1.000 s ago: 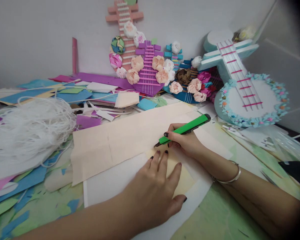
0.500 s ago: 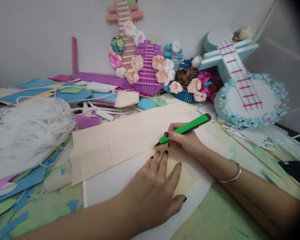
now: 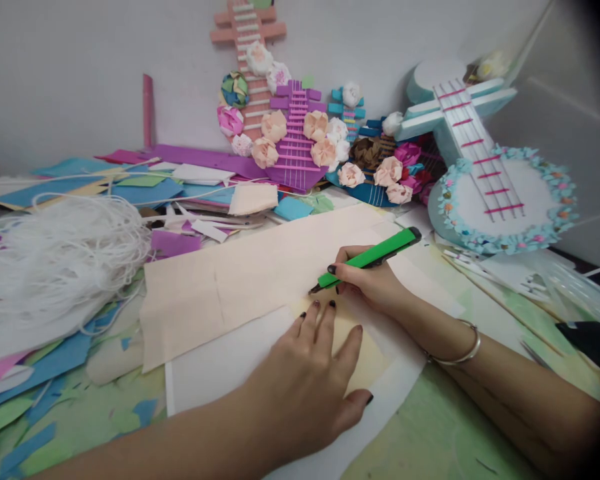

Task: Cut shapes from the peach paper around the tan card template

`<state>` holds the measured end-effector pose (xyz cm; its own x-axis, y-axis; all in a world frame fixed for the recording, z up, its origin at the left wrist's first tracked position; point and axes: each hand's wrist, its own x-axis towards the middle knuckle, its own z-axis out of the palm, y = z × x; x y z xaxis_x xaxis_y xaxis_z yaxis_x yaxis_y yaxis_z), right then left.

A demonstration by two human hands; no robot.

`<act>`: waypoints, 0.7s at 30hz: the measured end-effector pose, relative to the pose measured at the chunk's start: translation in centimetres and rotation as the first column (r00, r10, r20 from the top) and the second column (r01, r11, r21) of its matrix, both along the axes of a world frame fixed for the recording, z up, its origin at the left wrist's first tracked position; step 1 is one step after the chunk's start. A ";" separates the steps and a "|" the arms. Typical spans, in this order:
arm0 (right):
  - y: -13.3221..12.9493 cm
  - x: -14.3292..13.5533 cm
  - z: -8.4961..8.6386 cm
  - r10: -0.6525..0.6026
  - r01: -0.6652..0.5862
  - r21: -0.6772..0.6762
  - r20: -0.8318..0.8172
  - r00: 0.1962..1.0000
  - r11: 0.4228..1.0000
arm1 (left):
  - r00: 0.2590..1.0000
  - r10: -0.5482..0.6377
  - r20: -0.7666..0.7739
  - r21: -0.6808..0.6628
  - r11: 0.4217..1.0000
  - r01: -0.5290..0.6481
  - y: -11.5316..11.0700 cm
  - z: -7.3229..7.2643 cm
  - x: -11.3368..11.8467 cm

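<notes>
My right hand (image 3: 367, 280) is closed in a pen-like grip around a green utility knife (image 3: 373, 257) with a black end. Its dark tip points down-left, at the lower edge of a long pale peach paper strip (image 3: 250, 260); whether it touches the surface I cannot tell. Just below the tip, my left hand (image 3: 313, 377) lies flat with fingers spread. It presses on a pale yellow paper piece (image 3: 367, 357), partly hidden under the fingers. Beneath these lies a white sheet (image 3: 220, 367).
Tangled white cord (image 3: 65, 257) lies at left, among coloured paper scraps (image 3: 45, 387). Paper instrument models with paper flowers lean at the back, including a purple one (image 3: 296, 133) and a light-blue one (image 3: 500, 193). A thin stick (image 3: 505, 303) lies at right.
</notes>
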<state>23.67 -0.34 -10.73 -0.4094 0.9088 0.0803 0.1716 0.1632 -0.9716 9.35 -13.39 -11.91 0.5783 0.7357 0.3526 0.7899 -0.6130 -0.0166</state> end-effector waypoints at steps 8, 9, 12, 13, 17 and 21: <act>0.2 0.1 -0.3 -0.013 0.008 -0.060 -0.073 0.997 0.998 | 1.000 0.005 -0.002 -0.008 1.000 -0.005 0.1 0.0 0.1; 0.2 0.2 -0.4 -0.009 0.005 -0.059 -0.071 0.997 0.998 | 1.000 0.004 -0.003 -0.014 1.000 -0.004 0.2 -0.1 0.1; 0.2 0.2 -0.5 -0.008 0.005 -0.055 -0.064 0.998 0.998 | 1.000 0.002 -0.001 -0.018 1.000 -0.002 0.2 -0.2 0.1; 0.3 0.2 -0.5 -0.010 0.006 -0.058 -0.064 0.998 0.998 | 1.000 0.002 -0.001 -0.017 1.000 -0.002 0.2 -0.2 0.1; 0.1 0.1 -0.1 -0.008 0.008 -0.028 -0.028 1.000 1.000 | 1.000 0.004 0.007 -0.013 1.000 -0.004 0.1 -0.3 0.0; -0.3 0.0 0.6 -0.003 0.001 0.027 0.048 0.999 1.000 | 1.000 0.005 0.002 -0.009 1.000 -0.005 0.1 -0.3 0.1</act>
